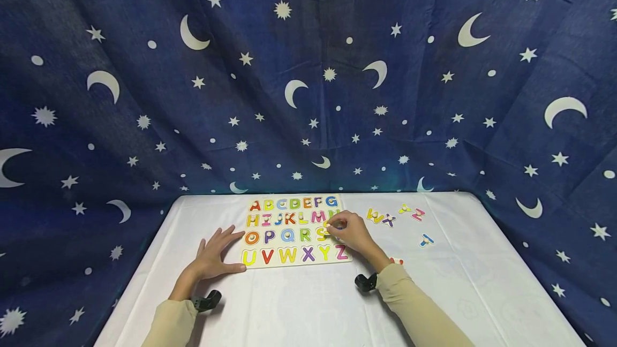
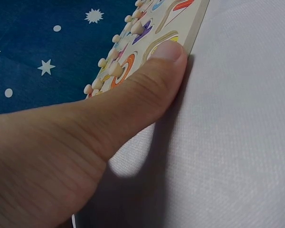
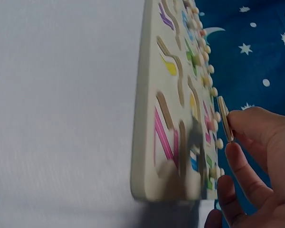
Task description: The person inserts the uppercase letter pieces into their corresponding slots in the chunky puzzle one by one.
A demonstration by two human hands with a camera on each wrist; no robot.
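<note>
A wooden alphabet peg puzzle board point(image 1: 299, 265) lies on the table, its upper rows holding colourful letter pieces with round knobs. Along the bottom row, bare recesses show printed letters. My left hand point(image 1: 214, 256) spreads at the board's left side, thumb on the lower-left corner; the left wrist view has that thumb point(image 2: 147, 85) on the edge near the U recess. Over the board's right part, my right hand point(image 1: 354, 233) pinches a small yellow letter piece point(image 1: 327, 225), seemingly an S. The right wrist view shows this piece point(image 3: 225, 118) edge-on, held above the board between thumb and finger.
Right of the board lie a loose yellow W point(image 1: 373, 215), purple X point(image 1: 389, 220), yellow Y point(image 1: 405, 208), pink Z point(image 1: 418, 214) and blue T point(image 1: 426, 240). A red piece point(image 1: 397, 261) is partly hidden by the right forearm. A starry curtain point(image 1: 308, 95) hangs behind the white table point(image 1: 289, 309).
</note>
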